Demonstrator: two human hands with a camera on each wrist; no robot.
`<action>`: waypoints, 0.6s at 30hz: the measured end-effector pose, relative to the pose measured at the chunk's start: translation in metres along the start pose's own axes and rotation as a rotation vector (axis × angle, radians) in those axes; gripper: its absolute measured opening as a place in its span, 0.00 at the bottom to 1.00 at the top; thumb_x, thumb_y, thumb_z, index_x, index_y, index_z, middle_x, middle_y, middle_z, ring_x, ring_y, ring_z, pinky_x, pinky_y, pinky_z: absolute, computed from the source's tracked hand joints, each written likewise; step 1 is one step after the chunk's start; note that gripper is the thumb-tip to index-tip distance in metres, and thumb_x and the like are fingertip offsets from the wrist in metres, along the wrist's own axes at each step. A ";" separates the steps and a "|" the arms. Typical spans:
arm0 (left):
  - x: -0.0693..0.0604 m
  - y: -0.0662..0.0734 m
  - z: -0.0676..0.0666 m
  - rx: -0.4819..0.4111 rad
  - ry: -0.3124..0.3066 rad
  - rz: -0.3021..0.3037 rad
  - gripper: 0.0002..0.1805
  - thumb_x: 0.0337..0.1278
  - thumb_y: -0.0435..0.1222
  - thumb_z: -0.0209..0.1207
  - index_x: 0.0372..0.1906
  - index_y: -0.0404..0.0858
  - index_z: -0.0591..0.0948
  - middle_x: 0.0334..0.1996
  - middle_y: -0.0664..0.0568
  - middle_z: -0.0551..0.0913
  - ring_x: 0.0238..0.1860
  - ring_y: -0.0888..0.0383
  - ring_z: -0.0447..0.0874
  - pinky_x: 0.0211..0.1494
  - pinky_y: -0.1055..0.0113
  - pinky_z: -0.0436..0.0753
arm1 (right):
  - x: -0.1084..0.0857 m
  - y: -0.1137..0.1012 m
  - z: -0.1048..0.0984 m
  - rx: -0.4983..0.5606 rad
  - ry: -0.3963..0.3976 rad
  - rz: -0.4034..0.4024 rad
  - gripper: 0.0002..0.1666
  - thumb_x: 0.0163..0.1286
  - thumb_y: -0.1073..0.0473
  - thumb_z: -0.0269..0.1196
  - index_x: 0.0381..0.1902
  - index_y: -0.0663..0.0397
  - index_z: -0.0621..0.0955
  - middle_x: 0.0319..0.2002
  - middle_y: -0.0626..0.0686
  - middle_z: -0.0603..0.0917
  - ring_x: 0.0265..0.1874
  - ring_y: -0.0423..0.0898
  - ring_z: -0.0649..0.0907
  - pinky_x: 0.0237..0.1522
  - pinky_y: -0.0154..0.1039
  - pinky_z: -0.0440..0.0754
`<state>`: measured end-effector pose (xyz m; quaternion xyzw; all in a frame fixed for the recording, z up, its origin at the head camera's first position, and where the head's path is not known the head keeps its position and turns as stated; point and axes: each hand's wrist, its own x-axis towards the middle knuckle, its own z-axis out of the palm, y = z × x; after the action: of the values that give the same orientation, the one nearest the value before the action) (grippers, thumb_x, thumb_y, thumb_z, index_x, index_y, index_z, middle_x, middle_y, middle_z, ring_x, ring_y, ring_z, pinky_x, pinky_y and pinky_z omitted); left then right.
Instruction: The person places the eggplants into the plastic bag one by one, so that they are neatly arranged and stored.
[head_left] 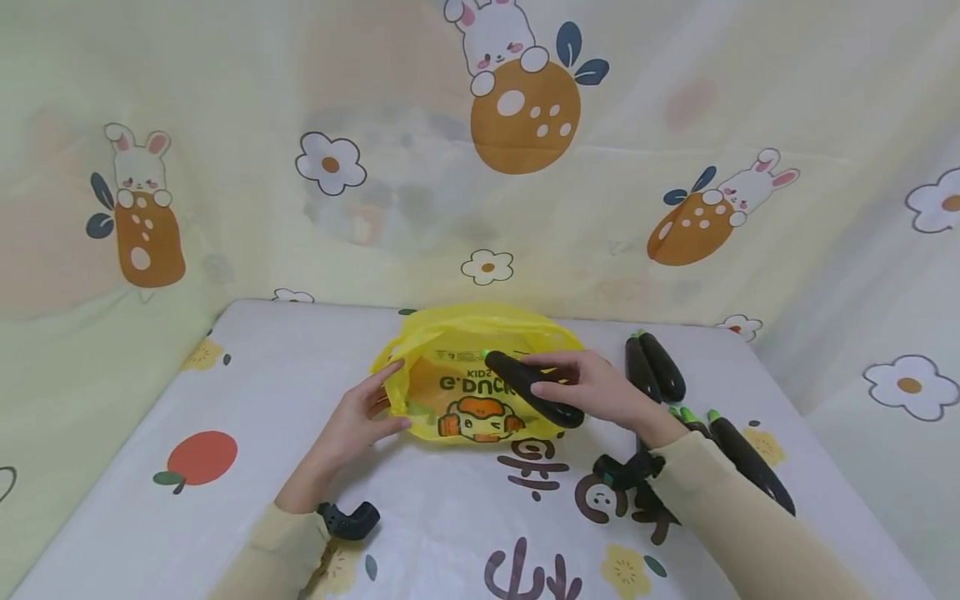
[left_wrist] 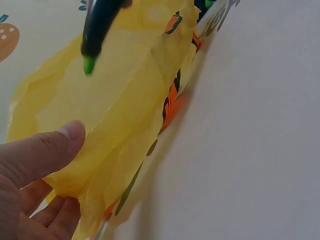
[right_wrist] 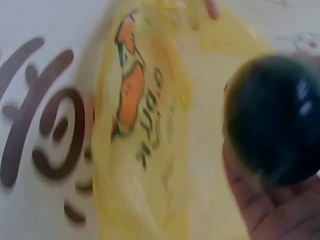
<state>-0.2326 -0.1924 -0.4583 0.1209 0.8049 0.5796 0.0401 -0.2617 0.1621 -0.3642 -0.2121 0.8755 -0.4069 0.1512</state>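
A yellow plastic bag (head_left: 480, 313) with a duck print lies on the table, its mouth spread. My left hand (head_left: 360, 421) pinches the bag's left edge; the left wrist view shows the thumb inside the rim of the bag (left_wrist: 115, 140) and the fingers outside. Over the bag's right part, my right hand (head_left: 592, 385) grips a dark eggplant (head_left: 528, 390), its green stem end pointing left toward the bag's opening. In the right wrist view the rounded end of the eggplant (right_wrist: 275, 120) hides part of the hand.
Several more eggplants lie at the right: two side by side near the back (head_left: 662, 367), others nearer by the right forearm, one of them (head_left: 750, 460) slanting outward. A patterned cloth (head_left: 405, 183) hangs behind the table (head_left: 300, 350).
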 end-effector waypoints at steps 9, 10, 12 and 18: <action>0.001 0.001 0.001 -0.026 -0.009 0.028 0.48 0.54 0.25 0.71 0.80 0.40 0.61 0.81 0.43 0.58 0.76 0.39 0.66 0.75 0.47 0.73 | 0.057 -0.017 0.045 -0.101 0.000 0.014 0.30 0.72 0.50 0.66 0.68 0.52 0.78 0.63 0.56 0.82 0.54 0.52 0.84 0.53 0.43 0.89; 0.001 0.001 0.001 -0.029 -0.011 0.034 0.48 0.54 0.24 0.71 0.80 0.40 0.61 0.81 0.43 0.58 0.76 0.39 0.66 0.75 0.47 0.73 | 0.063 -0.018 0.048 -0.109 0.001 0.010 0.30 0.72 0.50 0.66 0.68 0.53 0.78 0.64 0.57 0.82 0.55 0.52 0.84 0.53 0.43 0.89; 0.001 0.001 0.001 -0.029 -0.018 0.054 0.49 0.54 0.24 0.71 0.79 0.38 0.61 0.81 0.42 0.57 0.76 0.38 0.66 0.75 0.47 0.72 | 0.073 -0.020 0.053 -0.135 0.006 0.004 0.30 0.73 0.50 0.65 0.68 0.55 0.77 0.65 0.58 0.81 0.57 0.54 0.84 0.55 0.44 0.88; 0.002 -0.002 0.001 -0.035 -0.022 0.077 0.48 0.54 0.24 0.71 0.79 0.36 0.61 0.81 0.41 0.57 0.76 0.38 0.66 0.75 0.46 0.73 | 0.099 -0.025 0.069 -0.171 -0.006 0.000 0.30 0.73 0.52 0.64 0.68 0.58 0.77 0.66 0.60 0.80 0.59 0.57 0.84 0.58 0.47 0.87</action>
<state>-0.2346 -0.1916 -0.4606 0.1573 0.7889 0.5933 0.0288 -0.3107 0.0540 -0.3967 -0.2256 0.9066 -0.3299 0.1352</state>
